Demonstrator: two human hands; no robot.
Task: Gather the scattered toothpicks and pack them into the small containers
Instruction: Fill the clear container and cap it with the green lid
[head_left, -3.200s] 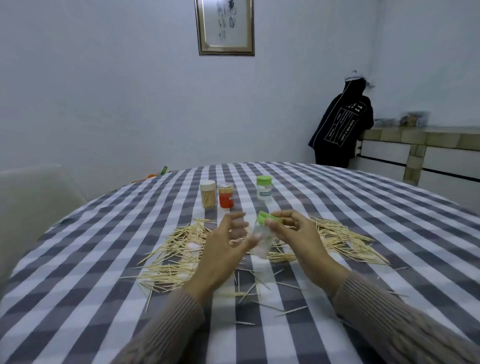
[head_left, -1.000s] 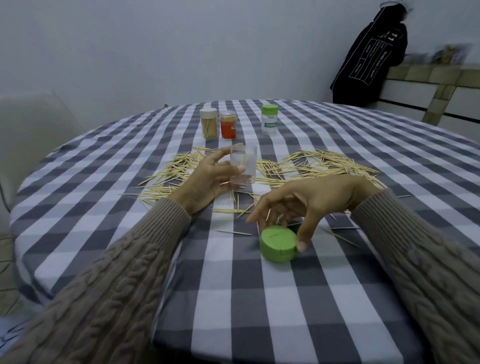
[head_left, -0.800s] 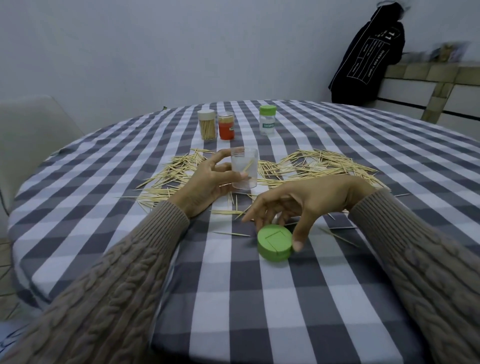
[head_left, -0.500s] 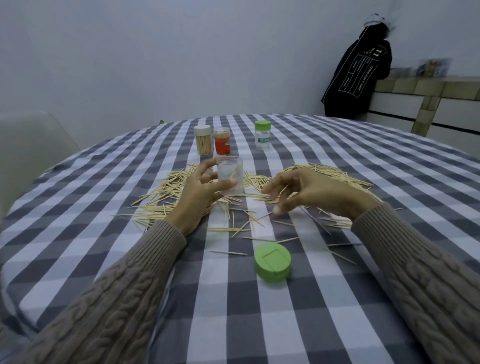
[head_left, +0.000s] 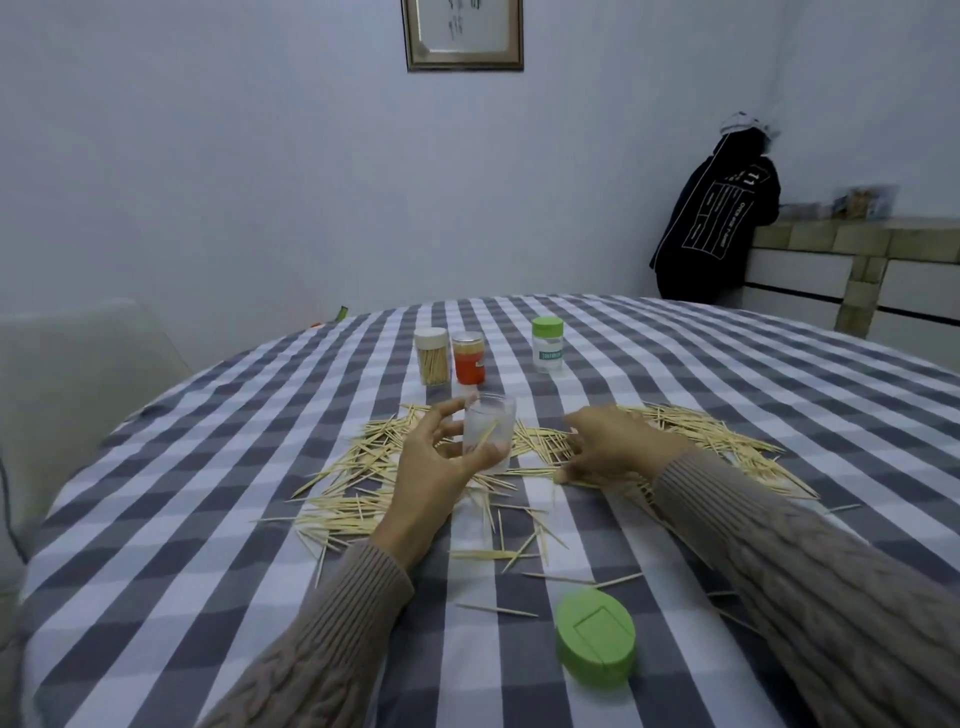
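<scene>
My left hand (head_left: 434, 467) grips a small clear open container (head_left: 488, 434) upright just above the table; a single toothpick leans inside it. Its green lid (head_left: 596, 644) lies flat on the checked tablecloth near me. Pale wooden toothpicks (head_left: 363, 467) are scattered in a wide band across the middle of the table, with a thick heap (head_left: 727, 447) on the right. My right hand (head_left: 608, 441) rests palm down on the toothpicks right of the container, fingers spread and bent onto them. Whether it pinches any is hidden.
Three small containers stand behind the pile: a white-lidded one full of toothpicks (head_left: 431, 356), an orange one (head_left: 468, 357) and a green-lidded one (head_left: 547, 344). A pale chair (head_left: 78, 374) is at the left. A dark jacket (head_left: 714, 218) hangs by a tiled counter at the right.
My right hand let go of the green lid near me and moved forward onto the toothpick pile. My left hand kept holding the open container. The view tilted up.
</scene>
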